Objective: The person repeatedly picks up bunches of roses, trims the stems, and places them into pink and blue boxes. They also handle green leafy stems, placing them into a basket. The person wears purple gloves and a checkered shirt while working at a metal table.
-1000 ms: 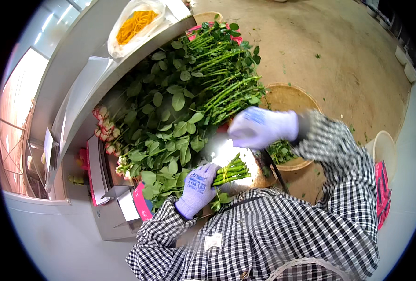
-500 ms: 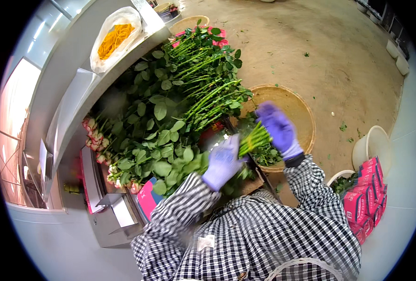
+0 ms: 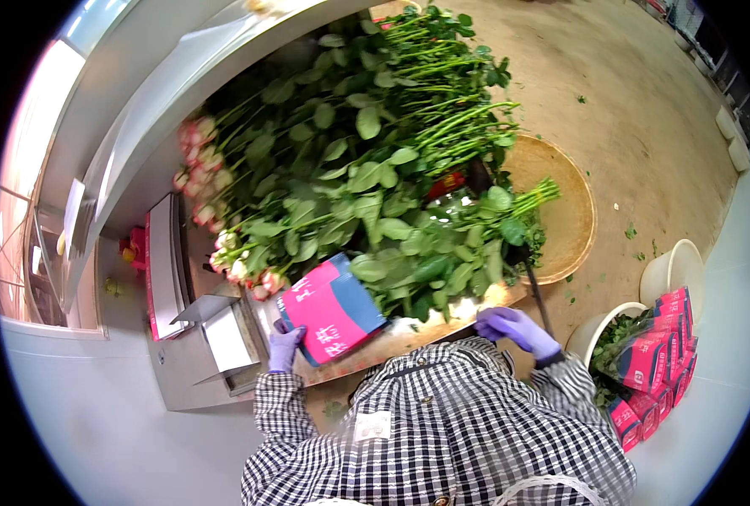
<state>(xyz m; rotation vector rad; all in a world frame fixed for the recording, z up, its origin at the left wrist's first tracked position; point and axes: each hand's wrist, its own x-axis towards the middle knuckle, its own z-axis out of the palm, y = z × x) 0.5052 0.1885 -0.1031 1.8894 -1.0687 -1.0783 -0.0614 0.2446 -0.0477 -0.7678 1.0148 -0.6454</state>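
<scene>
Rose bundle (image 3: 409, 253) lies across bench, blooms left, cut stems right.
Left hand (image 3: 284, 346) grips pink-and-blue paper sleeve (image 3: 331, 308) at bundle's bloom end; right hand (image 3: 517, 329), curled, apparently empty, rests below stem end.

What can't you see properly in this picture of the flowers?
- Left hand: its fingers go behind the pink and blue wrapper, head view.
- Right hand: palm faces away, so any hold is unclear.
- Rose stems: lower parts buried under leaves.
- Round woven tray: partly covered by stems.
</scene>
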